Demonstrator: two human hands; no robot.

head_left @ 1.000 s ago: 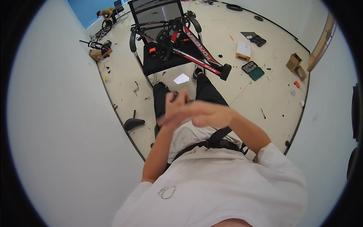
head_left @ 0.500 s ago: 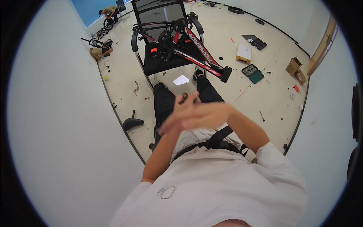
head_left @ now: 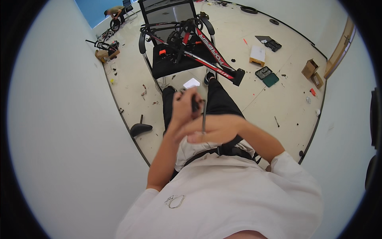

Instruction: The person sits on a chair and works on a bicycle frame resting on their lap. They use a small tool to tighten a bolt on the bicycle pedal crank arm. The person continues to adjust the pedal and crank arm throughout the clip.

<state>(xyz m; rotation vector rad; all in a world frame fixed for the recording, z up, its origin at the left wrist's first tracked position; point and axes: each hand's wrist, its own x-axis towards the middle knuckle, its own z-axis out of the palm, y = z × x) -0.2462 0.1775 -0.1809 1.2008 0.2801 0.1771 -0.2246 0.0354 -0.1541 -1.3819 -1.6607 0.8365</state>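
Observation:
My left hand [head_left: 184, 109] is raised over my lap, its fingers closed around a small black part [head_left: 195, 103] whose kind I cannot make out. A thin grey bent rod [head_left: 204, 115], shaped like a hex key, runs from beside that part down to my right hand. My right hand [head_left: 221, 126] lies crosswise in front of my left wrist, fingers stretched toward the left and smeared by motion; whether it touches the rod is unclear. Ahead, a black, red and white bicycle frame [head_left: 211, 49] rests across a black mesh chair [head_left: 167, 69].
A bike saddle [head_left: 141, 129] lies on the floor at left. To the right are a green tool case [head_left: 270, 79], a white-and-yellow box [head_left: 257, 55], a black case [head_left: 272, 44] and cardboard boxes [head_left: 310, 68]. Another person [head_left: 115, 12] bends over a wheel at far left.
My left hand has risen and turned, bringing the black part and the grey rod into clearer view. My right hand stays crosswise, slightly lower.

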